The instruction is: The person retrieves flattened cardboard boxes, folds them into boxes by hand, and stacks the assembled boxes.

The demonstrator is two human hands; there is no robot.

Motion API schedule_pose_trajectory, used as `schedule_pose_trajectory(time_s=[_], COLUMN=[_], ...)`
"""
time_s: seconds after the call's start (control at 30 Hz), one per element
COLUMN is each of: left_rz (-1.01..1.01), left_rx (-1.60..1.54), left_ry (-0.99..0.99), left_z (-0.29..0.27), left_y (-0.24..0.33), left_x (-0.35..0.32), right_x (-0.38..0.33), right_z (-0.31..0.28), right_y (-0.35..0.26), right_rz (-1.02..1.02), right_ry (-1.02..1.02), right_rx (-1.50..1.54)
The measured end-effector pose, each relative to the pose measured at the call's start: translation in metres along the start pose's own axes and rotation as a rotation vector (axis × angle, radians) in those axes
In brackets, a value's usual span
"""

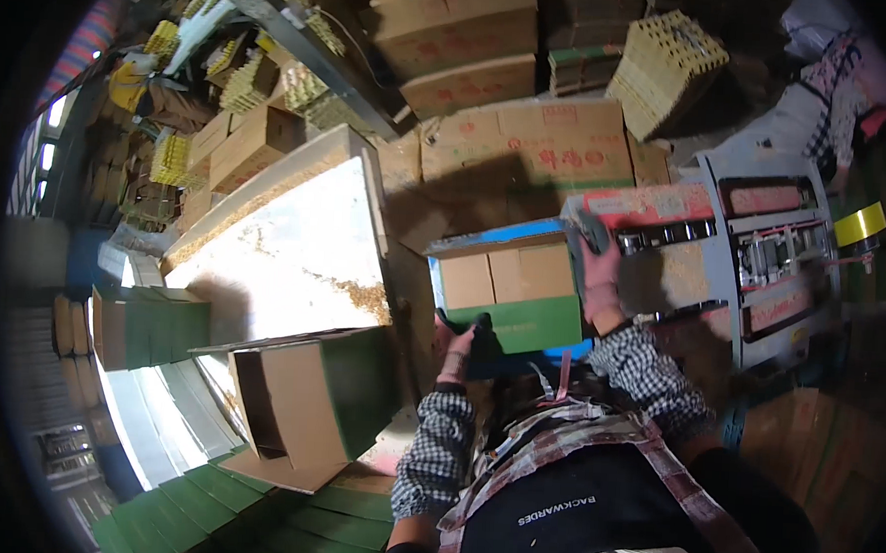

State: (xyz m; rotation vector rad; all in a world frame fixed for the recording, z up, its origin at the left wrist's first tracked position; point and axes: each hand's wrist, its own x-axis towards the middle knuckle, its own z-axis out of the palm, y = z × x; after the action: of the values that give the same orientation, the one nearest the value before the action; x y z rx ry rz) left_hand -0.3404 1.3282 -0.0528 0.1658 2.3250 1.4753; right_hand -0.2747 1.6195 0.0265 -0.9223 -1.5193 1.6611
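A green and brown cardboard box [533, 326] lies in front of me, its brown flaps folded over the top. My left hand [456, 345], in a pink glove with dark fingers, grips its near left corner. At the far right corner my right hand [600, 270], gloved the same way, closes on the box's edge. Blue edges show around the box; whether they belong to a stand under it I cannot tell. Just right of my right hand begins a carton sealing machine [765, 258] with rollers and a roll of yellow tape [859, 225].
An open green box [342, 396] stands at my left, beside a bright white-topped table [305, 234] with brown crumbs. Flattened green cartons [180, 513] lie at the lower left. Brown cartons [530, 146] and stacked yellow egg trays [667, 68] fill the far side. A slanted metal beam [314, 54] crosses the upper left.
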Motion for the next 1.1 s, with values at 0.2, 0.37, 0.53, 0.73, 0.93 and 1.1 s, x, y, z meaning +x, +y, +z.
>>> schedule_pose_trajectory(time_s=[0.2,0.37,0.53,0.73,0.93,1.1], left_rz=[-0.238,-0.162,0.494,-0.202,0.038,0.243], left_rx=[-0.383,-0.32,0.543,0.78,1.071,0.807], left_ry=[-0.067,-0.369,0.028,0.536,0.067,-0.188], left_z=[0.069,0.124,0.007,-0.242,-0.118,0.037], left_y=[0.111,0.049,0.236,0.29,0.382,0.341], left_x=[0.003,-0.037,-0.047,-0.12,-0.127,-0.119], right_x=[-0.034,-0.087,-0.068,-0.085,-0.104,-0.082], right_z=[-0.023,-0.047,-0.079,-0.077,-0.031,-0.025], right_y=[-0.029,-0.049,-0.079,-0.026,-0.024,0.03], right_rz=[-0.537,-0.145,-0.012,-0.03,0.121,-0.307], right_ry=[-0.643,-0.51,-0.431,-0.462,-0.791,-0.458], right_rx=[-1.13,-0.845,-0.401,-0.322,-0.057,-0.155])
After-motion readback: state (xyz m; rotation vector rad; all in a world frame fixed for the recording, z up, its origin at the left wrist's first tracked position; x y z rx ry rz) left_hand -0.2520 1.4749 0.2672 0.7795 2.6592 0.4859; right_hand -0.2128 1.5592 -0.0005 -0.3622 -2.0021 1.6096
